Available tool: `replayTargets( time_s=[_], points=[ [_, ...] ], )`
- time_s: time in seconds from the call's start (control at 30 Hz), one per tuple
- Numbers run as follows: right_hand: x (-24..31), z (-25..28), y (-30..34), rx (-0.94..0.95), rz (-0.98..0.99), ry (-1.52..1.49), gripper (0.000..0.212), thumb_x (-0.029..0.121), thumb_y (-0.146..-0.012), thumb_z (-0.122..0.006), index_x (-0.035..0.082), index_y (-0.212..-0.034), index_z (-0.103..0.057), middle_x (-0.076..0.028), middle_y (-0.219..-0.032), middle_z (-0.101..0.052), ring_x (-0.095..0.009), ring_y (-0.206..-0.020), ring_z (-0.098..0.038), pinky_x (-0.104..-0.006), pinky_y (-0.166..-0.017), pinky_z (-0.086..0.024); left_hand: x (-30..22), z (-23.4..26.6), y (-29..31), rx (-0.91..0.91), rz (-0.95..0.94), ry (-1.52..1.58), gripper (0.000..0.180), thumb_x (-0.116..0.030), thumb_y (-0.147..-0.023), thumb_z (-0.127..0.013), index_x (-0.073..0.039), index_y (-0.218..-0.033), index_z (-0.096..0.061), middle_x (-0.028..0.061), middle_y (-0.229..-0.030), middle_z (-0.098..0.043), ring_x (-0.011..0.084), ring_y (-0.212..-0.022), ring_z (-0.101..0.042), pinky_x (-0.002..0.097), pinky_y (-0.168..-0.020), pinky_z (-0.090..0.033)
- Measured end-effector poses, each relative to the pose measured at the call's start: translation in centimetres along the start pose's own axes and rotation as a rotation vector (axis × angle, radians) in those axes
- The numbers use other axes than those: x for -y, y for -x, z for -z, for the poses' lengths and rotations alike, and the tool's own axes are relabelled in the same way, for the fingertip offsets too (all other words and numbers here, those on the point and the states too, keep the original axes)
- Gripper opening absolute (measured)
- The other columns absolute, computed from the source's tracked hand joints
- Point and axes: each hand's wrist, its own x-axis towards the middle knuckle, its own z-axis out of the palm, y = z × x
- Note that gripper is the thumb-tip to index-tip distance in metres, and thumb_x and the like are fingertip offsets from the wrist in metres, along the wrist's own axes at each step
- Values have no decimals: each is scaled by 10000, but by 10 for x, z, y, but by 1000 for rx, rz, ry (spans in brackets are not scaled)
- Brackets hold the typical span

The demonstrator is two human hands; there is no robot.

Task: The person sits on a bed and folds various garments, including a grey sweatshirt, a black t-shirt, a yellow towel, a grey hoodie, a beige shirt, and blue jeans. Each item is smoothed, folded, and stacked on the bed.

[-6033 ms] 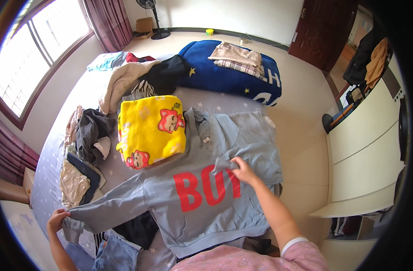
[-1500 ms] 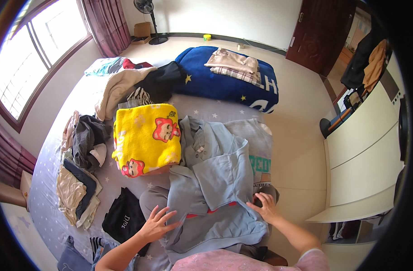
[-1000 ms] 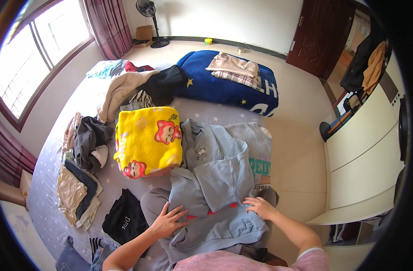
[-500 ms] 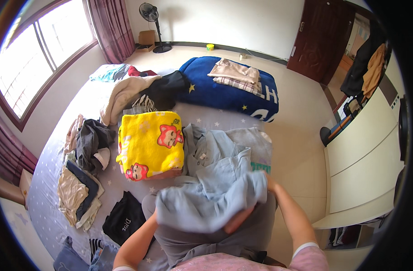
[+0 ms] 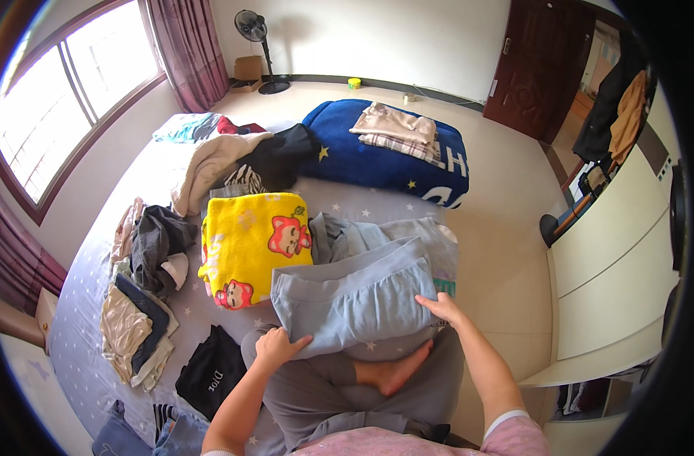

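A light-blue garment (image 5: 354, 304) with a wide ribbed band along its far edge is spread out before my crossed legs. My left hand (image 5: 278, 347) pinches its near left corner, thumb on top. At the right side edge, my right hand (image 5: 442, 310) grips the same cloth between thumb and fingers. Just beyond lies a grey garment (image 5: 442, 239) with green lettering, partly covered by the blue one. To the left, touching or nearly touching it, sits a folded yellow blanket (image 5: 252, 235) with pink cartoon figures.
On the bed (image 5: 210, 311), a black garment (image 5: 210, 372) and a pile of beige and navy clothes (image 5: 138, 327) lie left. Blue denim clothes (image 5: 176, 433) are at near left. A folded navy blanket (image 5: 385, 167) bears folded beige cloth (image 5: 396, 121). A white cabinet (image 5: 613, 281) stands right.
The bunched, blurred light-blue garment now lies flatter and farther from me, its ribbed band showing. Both hands, earlier hidden in or behind the cloth, now hold its edges in plain view.
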Motion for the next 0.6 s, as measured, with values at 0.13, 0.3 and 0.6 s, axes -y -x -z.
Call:
replayTargets(
  time_s=[0.13, 0.3, 0.6],
  points=[
    [-11, -14, -11, -120, 136, 3, 816, 574, -713, -638, -180, -1007, -533, -298, -964, -602, -327, -948, -602, -379, -784, -466, 13, -26, 2, -248, -215, 18, 628, -579, -783, -535, 37, -877, -616, 192, -848, -619, 332, -846, -609, 403, -716, -483],
    [16, -6, -13, -394, 555, -237, 513, 397, -805, -627, -98, -930, -575, -229, -800, -632, -287, -791, -632, -366, -706, -473, 2, -26, 16, -371, -105, 474, 395, -390, -846, -562, -12, -955, -593, 194, -721, -622, 378, -707, -605, 418, -645, -479],
    [-11, 37, 67, -698, 515, -194, 339, 296, -850, -586, -36, -918, -581, -210, -829, -630, -334, -779, -619, -372, -671, -460, -7, -96, 122, 136, 117, 938, 333, -291, -904, -517, 28, -900, -611, 102, -561, -606, 172, -464, -608, 309, -472, -486]
  ],
)
